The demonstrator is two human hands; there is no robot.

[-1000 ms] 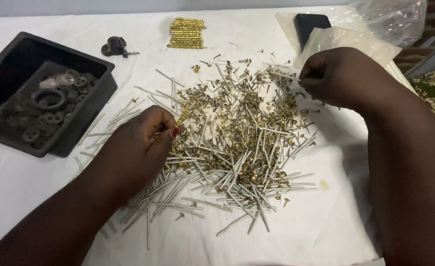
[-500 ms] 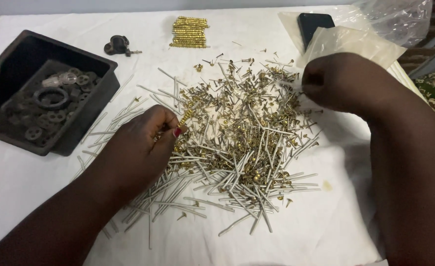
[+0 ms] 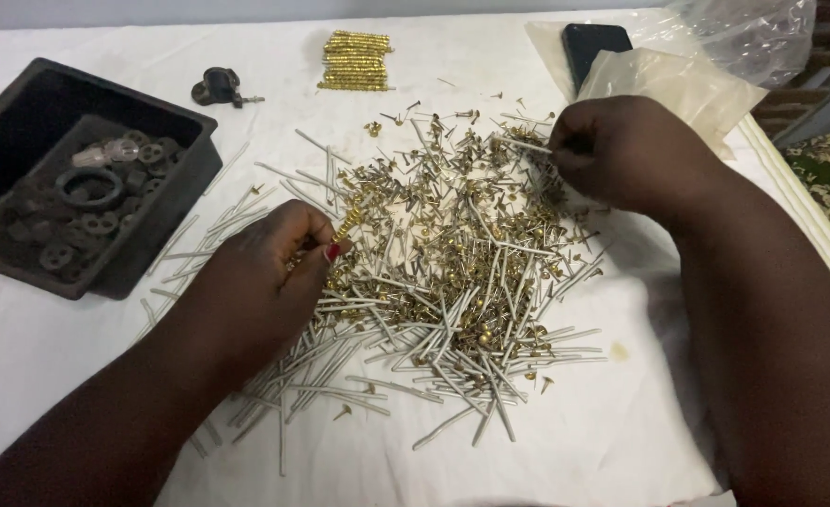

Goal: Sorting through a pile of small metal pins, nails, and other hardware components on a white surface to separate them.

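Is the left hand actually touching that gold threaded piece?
Touching. The head view shows the left hand pinching the gold threaded piece between its fingertips, above the pile.

Centre blocked: pile of silver pins and brass studs [image 3: 443, 272] sprawls across the white cloth [image 3: 77, 376], thickest in the middle, loose strays fanning to 7 o'clock. Left hand [image 3: 265, 282] sits on its 9 o'clock edge, right hand [image 3: 622, 150] on the 1 o'clock edge. Black tray [image 3: 21, 253] walls off 9–10 o'clock. Stacked gold pieces [image 3: 354, 61] and a small dark clamp [image 3: 218, 86] at 12. Phone [image 3: 595, 47] and plastic bags [image 3: 687, 84] crowd 1–2. Open lanes: bare cloth at 8 o'clock under the tray, and 5 o'clock between pile and right forearm.
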